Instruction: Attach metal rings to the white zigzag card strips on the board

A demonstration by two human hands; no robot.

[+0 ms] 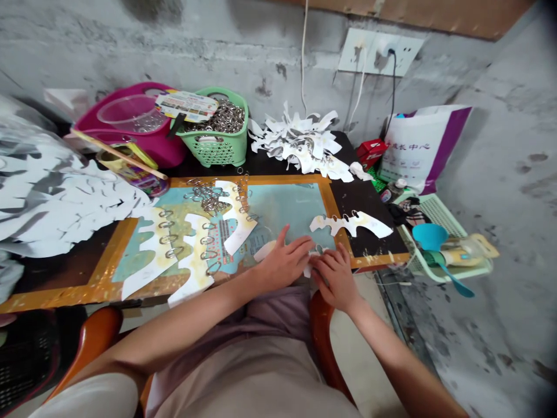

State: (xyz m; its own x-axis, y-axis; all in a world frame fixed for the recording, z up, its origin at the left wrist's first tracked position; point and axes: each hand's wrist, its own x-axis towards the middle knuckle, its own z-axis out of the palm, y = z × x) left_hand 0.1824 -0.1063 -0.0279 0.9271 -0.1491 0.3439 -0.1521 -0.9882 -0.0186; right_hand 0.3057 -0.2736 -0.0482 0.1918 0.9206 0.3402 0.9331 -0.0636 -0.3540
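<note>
Orange-gold tape frames the work board (288, 180), and both hands sit at its near edge on my head feed. Left hand (282, 262) lies fairly flat and open, fingers spread, with no clear grip, just beside a white card strip (264, 251). Right hand (335, 276) is curled, its fingers (324, 268) bent down around a small white card piece (308, 270) with a metal ring (319, 248) at its edge. Fingers cover the contact, so I cannot tell if it is actually pinching. The hands nearly touch, probably to steady one small spot between them.

Ahead and left of the hands, ringed card strips (195, 261) lie spread on the board, apparently apart so the rings stay visible. Ahead and right lies another ringed strip (350, 223). A loose heap of metal rings (211, 203) sits further ahead, and beyond it a green plastic basket (217, 152) full of rings stands within reach, likely for quick supply. A pink tub (170, 152) is just left of the basket. White card offcuts (300, 142) are piled ahead of the hands, with a bigger pile (56, 197) far left, seemingly pushed off the working area
</note>
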